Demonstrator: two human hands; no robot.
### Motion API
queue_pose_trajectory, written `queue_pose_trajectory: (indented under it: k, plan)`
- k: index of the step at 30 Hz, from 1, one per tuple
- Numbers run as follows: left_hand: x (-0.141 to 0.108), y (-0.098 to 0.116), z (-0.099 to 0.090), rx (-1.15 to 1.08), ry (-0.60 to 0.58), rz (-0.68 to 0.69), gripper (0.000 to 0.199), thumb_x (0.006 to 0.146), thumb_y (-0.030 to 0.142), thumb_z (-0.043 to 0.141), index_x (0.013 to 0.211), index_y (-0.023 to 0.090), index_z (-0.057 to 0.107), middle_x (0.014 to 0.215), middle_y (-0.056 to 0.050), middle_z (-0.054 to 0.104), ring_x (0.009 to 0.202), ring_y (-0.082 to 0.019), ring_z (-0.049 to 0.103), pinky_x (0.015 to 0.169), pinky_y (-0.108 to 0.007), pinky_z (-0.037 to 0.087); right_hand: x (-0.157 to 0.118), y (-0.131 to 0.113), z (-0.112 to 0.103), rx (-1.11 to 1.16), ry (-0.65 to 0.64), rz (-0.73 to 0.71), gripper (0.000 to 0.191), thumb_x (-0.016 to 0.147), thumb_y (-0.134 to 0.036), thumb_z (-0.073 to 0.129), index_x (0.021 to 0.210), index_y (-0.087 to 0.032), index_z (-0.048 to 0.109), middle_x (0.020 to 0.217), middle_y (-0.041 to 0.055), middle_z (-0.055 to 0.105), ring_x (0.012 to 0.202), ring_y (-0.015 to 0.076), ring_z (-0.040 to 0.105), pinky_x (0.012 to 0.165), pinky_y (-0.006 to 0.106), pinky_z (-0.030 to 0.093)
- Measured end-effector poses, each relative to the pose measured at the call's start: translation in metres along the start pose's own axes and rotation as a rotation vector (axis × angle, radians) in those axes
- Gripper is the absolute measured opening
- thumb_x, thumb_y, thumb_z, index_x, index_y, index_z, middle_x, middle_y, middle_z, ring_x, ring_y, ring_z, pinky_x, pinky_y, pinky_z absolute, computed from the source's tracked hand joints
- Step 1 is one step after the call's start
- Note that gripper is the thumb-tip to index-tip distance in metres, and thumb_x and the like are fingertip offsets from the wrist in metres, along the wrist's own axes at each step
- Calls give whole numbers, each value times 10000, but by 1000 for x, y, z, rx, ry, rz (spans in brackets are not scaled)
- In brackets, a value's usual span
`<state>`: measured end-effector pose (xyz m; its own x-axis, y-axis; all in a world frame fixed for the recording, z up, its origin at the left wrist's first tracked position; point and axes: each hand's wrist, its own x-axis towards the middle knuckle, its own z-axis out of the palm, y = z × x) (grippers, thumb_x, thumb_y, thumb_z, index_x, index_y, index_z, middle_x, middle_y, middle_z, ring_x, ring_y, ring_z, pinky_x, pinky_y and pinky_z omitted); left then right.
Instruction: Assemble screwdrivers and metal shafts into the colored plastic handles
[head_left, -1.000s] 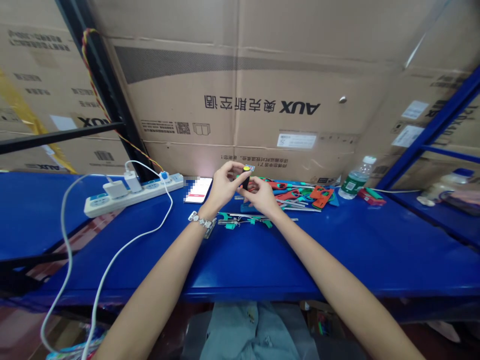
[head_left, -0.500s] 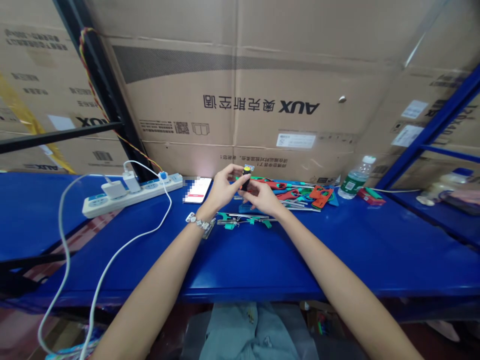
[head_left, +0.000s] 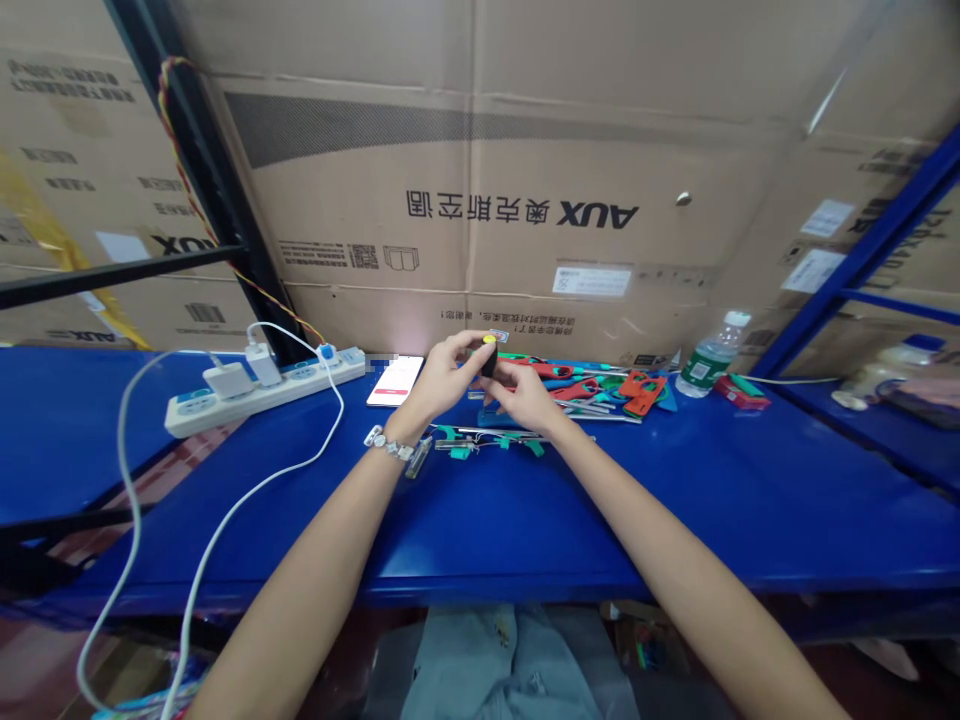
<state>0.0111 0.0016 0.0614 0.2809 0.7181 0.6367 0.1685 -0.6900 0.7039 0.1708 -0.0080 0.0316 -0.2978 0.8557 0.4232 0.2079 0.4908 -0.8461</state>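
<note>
My left hand [head_left: 444,374] pinches a small black cylinder with a yellow end [head_left: 490,358], its kind not clear, above the back of the blue table. The yellow end faces up, and the black body leans slightly. From the right, my right hand [head_left: 523,393] has its thumb and fingers closed at the cylinder's lower end. My fingers hide part of it. Below and in front of my hands lie thin metal rods with green clips [head_left: 504,442]. A small loose clear-and-metal piece [head_left: 418,458] rests near my left wrist.
Behind my right hand are red-handled lighters or tools [head_left: 551,371] and orange pieces [head_left: 641,393] in a pile. A water bottle [head_left: 709,358] stands to the right. On the left are a lit phone [head_left: 396,380] and a power strip [head_left: 292,385] with white cables. Cardboard boxes [head_left: 465,130] wall the back.
The black cylinder has tilted and shifted slightly left, so its yellow end sits at a different angle. My left wrist has moved a little left. My right hand stays nearly in place.
</note>
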Motion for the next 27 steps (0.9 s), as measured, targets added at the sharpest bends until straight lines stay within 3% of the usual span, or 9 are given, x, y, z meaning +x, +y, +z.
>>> queue_pose_trajectory:
  k: [4, 6, 9, 13, 16, 20, 23, 25, 27]
  plan:
    - [3, -5, 7, 42, 164, -16, 259, 836, 401, 755, 884, 196, 604, 864, -24, 671, 776, -155, 639, 737, -305, 501, 3, 9, 10, -51, 253, -21, 370, 736, -498, 779, 820, -213, 557, 670, -7, 601, 596, 163, 580, 519, 271, 480]
    - [4, -7, 10, 82, 215, -27, 322, 798, 412, 795, 854, 204, 556, 842, -15, 641, 749, -146, 614, 721, -308, 494, 4, 12, 12, -45, 308, -33, 397, 735, -514, 774, 741, -224, 502, 635, -15, 581, 590, 164, 575, 535, 279, 485]
    - [2, -6, 9, 114, 198, -36, 336, 806, 434, 786, 936, 201, 581, 939, -51, 672, 844, -171, 641, 778, -328, 512, 5, 14, 8, -59, 238, -85, 365, 811, -501, 712, 712, -223, 498, 648, 1, 608, 607, 171, 598, 578, 291, 498]
    - [-2, 0, -1, 36, 31, -9, 319, 960, 443, 574, 1144, 192, 646, 1195, -109, 699, 1098, -217, 658, 923, -358, 521, 1, 11, -5, -94, 72, -110, 261, 907, -457, 626, 846, -204, 609, 783, 34, 706, 608, 167, 630, 592, 292, 506]
    - [-2, 2, -5, -8, -39, 2, 295, 972, 426, 551, 1090, 189, 681, 1144, -94, 731, 1068, -216, 679, 906, -347, 535, -4, 11, -8, -102, 31, -103, 245, 946, -428, 573, 950, -198, 657, 878, 51, 742, 629, 168, 656, 620, 304, 528]
    - [0, -2, -1, 19, 102, -6, 237, 886, 409, 691, 968, 189, 661, 933, -54, 727, 846, -177, 683, 772, -315, 540, -4, 14, -1, -171, 166, -103, 343, 850, -448, 710, 1088, -203, 672, 876, 46, 733, 719, 190, 678, 680, 316, 547]
    - [1, -4, 4, 73, 182, -5, 249, 840, 395, 749, 928, 195, 629, 894, -34, 699, 826, -165, 662, 760, -307, 525, 1, 17, 7, -169, 289, -100, 341, 778, -490, 768, 903, -197, 643, 731, 14, 668, 654, 180, 634, 644, 310, 532]
    - [0, -4, 6, 114, 190, -1, 254, 839, 392, 755, 941, 196, 630, 914, -39, 698, 849, -170, 660, 779, -317, 524, 4, 15, 9, -154, 285, -95, 345, 803, -521, 729, 782, -206, 590, 662, 7, 630, 615, 178, 612, 614, 310, 522]
    - [-2, -3, 5, 134, 177, -6, 251, 880, 415, 708, 977, 191, 647, 955, -62, 708, 880, -181, 666, 798, -328, 530, 5, 11, 6, -114, 206, -74, 343, 835, -529, 694, 794, -205, 589, 681, 22, 653, 614, 185, 628, 587, 310, 524]
